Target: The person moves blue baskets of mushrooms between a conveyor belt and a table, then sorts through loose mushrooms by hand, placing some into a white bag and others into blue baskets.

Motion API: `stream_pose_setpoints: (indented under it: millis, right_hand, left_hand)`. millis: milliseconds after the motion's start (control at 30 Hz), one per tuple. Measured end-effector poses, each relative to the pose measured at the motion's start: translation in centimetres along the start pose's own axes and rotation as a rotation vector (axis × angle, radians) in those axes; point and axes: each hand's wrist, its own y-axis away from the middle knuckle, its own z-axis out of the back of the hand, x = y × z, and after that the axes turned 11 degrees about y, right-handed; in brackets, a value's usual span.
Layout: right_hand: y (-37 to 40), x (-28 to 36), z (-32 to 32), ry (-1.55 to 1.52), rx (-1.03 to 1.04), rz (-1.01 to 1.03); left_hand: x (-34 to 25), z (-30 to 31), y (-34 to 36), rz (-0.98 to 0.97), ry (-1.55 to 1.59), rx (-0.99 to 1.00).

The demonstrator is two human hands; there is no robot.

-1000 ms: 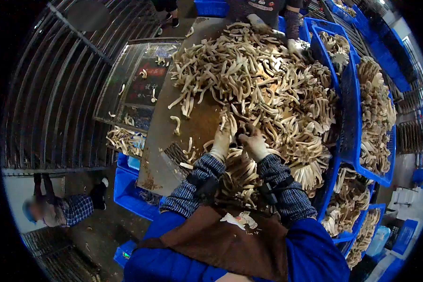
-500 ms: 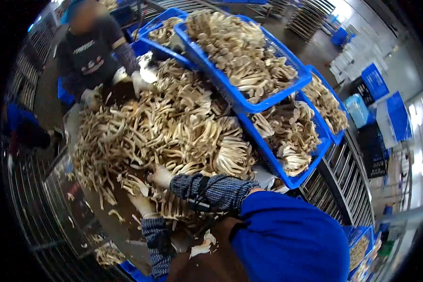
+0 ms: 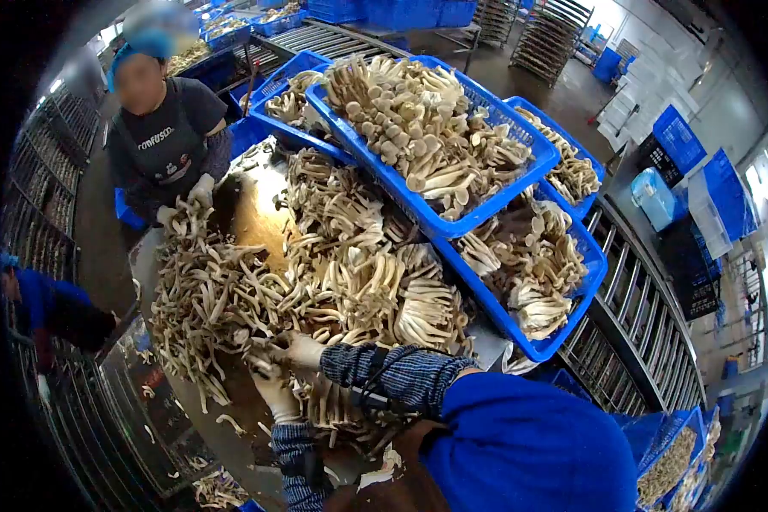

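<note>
Two hands meet at the near edge of the mushroom heap [image 3: 316, 256] on the desk [image 3: 256, 224]. The right hand [image 3: 297, 348] and left hand [image 3: 273, 391] both close narrowly on one clump [image 3: 260, 363] of stems. Judged progress: little done (heap still large). Stems are pale, long, curved and smooth; caps tan and rounded. Blue crates [image 3: 495, 205] of perforated plastic sit brimful behind.

head camera looks forward and down, close over mushrooms [image 3: 341, 282] on a table [image 3: 260, 218].
</note>
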Motion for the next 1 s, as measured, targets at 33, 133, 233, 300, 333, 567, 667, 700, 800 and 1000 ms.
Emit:
stream_pose_setpoints:
  millis: [33, 133, 233, 300, 333, 567, 667, 700, 800, 1000]
  right_hand:
    - [-1.0, -1.1, -0.5, 0.015, -0.067, -0.03]
    - [-0.5, -0.7, 0.8, -0.127, -0.003, -0.056]
    - [-2.2, -2.4, -1.4, 0.23, 0.037, 0.187]
    - [-3.5, -4.1, -2.4, 0.275, 0.047, 0.203]
    - [-3.2, -3.4, -1.5, 0.154, 0.048, 0.121]
    - [-1.6, -1.1, -1.1, -0.339, 0.023, -0.053]
    - [-2.1, -2.4, -1.7, -0.269, 0.015, -0.046]
    - [-1.2, -0.4, -1.4, -0.444, -0.012, -0.097]
    - [-1.0, 0.6, -0.7, -0.664, 0.026, -0.211]
    - [-4.1, -4.7, -3.8, -0.213, -0.036, -0.129]
  left_hand:
    - [0.1, 0.5, -0.1, 0.059, 0.193, 0.019]
    - [-0.2, 1.3, -0.3, 0.155, 0.5, 0.037]
    - [-3.2, 0.1, 0.4, 0.165, 0.535, 0.114]
    - [-4.4, -0.2, 0.6, 0.139, 0.589, 0.163]
    - [-6.4, -0.3, 0.5, 0.254, 0.7, 0.138]
    - [1.9, 1.9, -0.5, 0.41, 0.738, 0.043]
    - [-0.7, 1.3, -0.9, 0.424, 0.731, -0.197]
    - [0.4, 1.6, -1.0, 0.478, 0.765, -0.233]
    - [1.1, 2.3, -1.2, 0.383, 1.035, -0.203]
    - [-1.9, 1.7, -0.8, 0.741, 0.995, -0.228]
